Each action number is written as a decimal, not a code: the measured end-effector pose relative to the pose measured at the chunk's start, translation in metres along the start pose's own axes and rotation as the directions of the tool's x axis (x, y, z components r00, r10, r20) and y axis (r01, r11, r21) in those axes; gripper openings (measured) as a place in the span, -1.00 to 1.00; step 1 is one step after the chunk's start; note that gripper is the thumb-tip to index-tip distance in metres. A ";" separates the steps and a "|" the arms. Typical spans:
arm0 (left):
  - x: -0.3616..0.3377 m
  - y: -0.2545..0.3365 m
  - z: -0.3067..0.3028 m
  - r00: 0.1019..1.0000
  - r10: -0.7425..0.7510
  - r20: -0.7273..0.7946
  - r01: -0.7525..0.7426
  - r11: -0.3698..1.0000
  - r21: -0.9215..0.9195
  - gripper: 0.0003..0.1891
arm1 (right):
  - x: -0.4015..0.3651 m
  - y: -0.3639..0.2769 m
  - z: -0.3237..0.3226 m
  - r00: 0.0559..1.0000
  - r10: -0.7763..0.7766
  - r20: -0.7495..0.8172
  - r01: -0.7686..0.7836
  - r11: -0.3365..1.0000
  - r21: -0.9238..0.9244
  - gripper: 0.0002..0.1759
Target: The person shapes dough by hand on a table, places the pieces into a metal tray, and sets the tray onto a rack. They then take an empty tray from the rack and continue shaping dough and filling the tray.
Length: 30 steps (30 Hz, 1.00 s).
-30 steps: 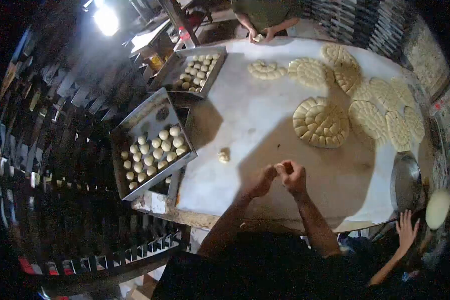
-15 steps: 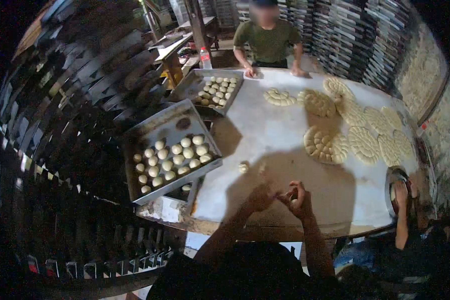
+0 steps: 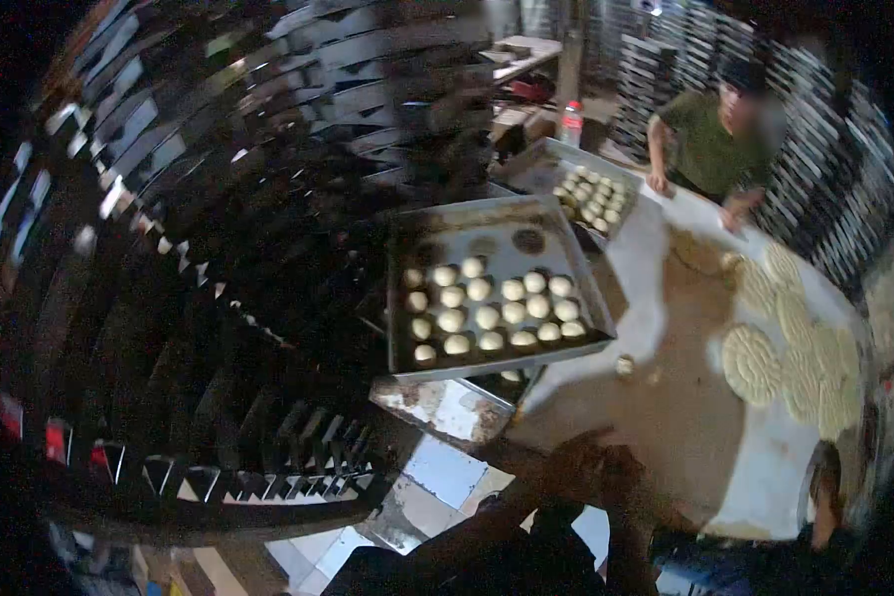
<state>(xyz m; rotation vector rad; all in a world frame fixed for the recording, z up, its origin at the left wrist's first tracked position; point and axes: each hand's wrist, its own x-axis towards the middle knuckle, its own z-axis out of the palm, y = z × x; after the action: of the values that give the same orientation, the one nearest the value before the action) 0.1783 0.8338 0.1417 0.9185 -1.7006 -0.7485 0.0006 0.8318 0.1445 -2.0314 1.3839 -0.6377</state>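
Note:
My left hand (image 3: 571,467) and my right hand (image 3: 621,477) are close together in dark shadow over the near edge of the table (image 3: 675,338). Their fingers are blurred, and anything between them is hidden. A small dough piece (image 3: 624,366) lies on the table beyond my hands. To the left sits a metal tray (image 3: 487,219) with rows of round dough balls (image 3: 487,317). Flat coils of scored dough (image 3: 752,365) spread over the right side of the table.
A second tray (image 3: 546,159) of dough balls stands farther back, near a bottle (image 3: 571,123). A person in a green shirt (image 3: 710,144) leans at the far edge. Another person's hand (image 3: 824,497) is at the lower right. Stacked trays (image 3: 656,99) line the back.
The view has swung left, so the trays and table appear farther right. My hands have come closer together and lower toward the table edge. The person across has leaned to one side.

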 end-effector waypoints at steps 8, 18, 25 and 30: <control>0.061 0.071 -0.006 0.821 -0.401 0.407 0.382 0.915 0.132 -0.74 | 0.021 0.018 -0.040 0.924 -0.342 -0.169 0.137 0.712 -0.688 -0.82; 0.022 -0.045 0.098 0.990 -0.124 -0.064 0.136 0.964 0.230 -0.77 | -0.033 0.244 -0.142 0.824 0.136 -0.550 -0.144 0.989 0.028 -0.62; 0.064 -0.051 0.040 0.985 -0.081 0.152 -0.083 0.549 0.831 -0.79 | -0.052 0.311 -0.175 0.846 -0.488 -0.216 0.125 0.574 -0.809 -0.46; 0.101 -0.086 0.124 0.961 -0.262 -0.084 0.271 0.844 0.462 -0.84 | 0.039 0.219 -0.157 0.939 0.051 -0.340 -0.111 0.981 -0.157 -0.60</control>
<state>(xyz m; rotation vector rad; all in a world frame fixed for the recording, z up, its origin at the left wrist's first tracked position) 0.0598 0.7094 0.0830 1.5214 -1.7941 -0.5027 -0.2350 0.7015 0.1042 -2.0535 1.7659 -0.8840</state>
